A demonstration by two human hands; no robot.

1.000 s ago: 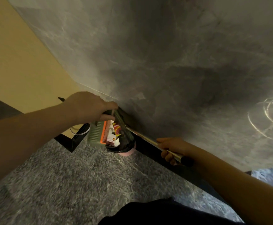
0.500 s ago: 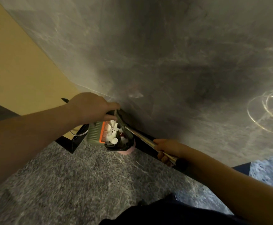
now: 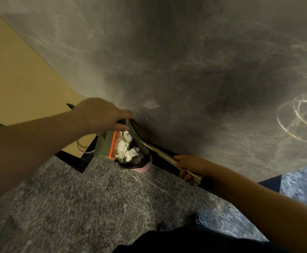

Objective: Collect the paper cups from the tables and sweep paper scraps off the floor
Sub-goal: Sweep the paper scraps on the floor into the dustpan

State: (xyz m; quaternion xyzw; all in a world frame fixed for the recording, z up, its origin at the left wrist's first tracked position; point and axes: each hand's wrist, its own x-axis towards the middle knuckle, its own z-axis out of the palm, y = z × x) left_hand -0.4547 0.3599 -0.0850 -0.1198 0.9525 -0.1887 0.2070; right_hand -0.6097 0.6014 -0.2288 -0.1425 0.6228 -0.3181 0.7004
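A bin (image 3: 141, 166) is set on the floor (image 3: 76, 207) at the foot of the wall (image 3: 185, 61). Crumpled paper scraps (image 3: 127, 152) are held inside it. A dustpan (image 3: 106, 149) is tilted over the bin's left rim, under the left hand (image 3: 101, 117). A metal handle (image 3: 167, 157) is stretched from the bin rightward to the right hand (image 3: 189, 168). Left of the dustpan, a cable (image 3: 81, 146) is laid along a panel (image 3: 21, 79).
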